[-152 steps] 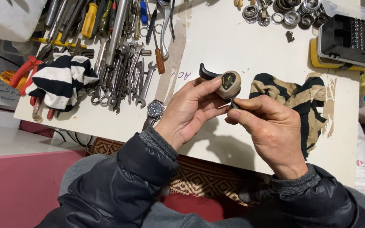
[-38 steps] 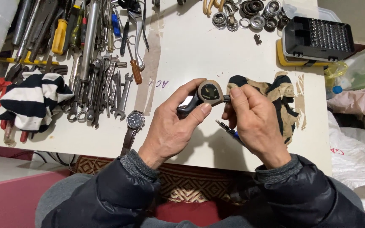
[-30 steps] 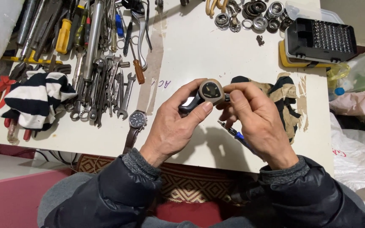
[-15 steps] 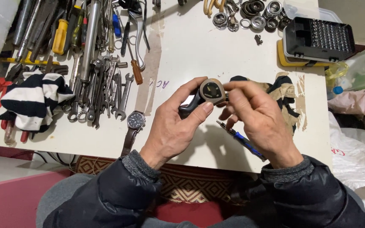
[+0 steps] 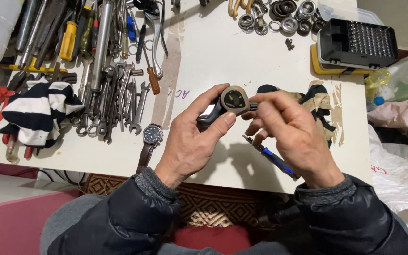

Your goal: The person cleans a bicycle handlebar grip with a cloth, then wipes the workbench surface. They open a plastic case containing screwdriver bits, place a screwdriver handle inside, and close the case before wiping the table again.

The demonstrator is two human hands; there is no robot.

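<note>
Holding a small tan, rounded-triangle plug-like part (image 5: 234,100) with a dark body, the left hand (image 5: 192,141) has its grip closed on it, thumb pressed up against the near edge and fingers wrapped behind. That part sits above the desk (image 5: 223,61), just in front of the person, and serves as the landmark here.

Just right of the part, the right hand (image 5: 291,137) has changed its work. A second ago its fingers pinched a thin blue-handled screwdriver (image 5: 272,157) with the tip toward the part; now the screwdriver lies below and right of the part, slanting under the palm, and I cannot tell whether it rests on the desk or is tucked loosely in the hand. The right fingertips (image 5: 256,101) are closed on the right edge of the part, perhaps on a small dark piece there, too small to make out. I judge that the tool work has paused and the fingers have taken over.

Behind the part and to its right lies a tan and black camouflage cloth (image 5: 319,101). Left and a little nearer than the part lies a wristwatch (image 5: 151,136). Farther left are spanners (image 5: 119,104) and a black-and-white striped cloth (image 5: 36,113). Beyond the part, far right, sit a black bit case (image 5: 357,42) and a cluster of metal rings (image 5: 284,14).
</note>
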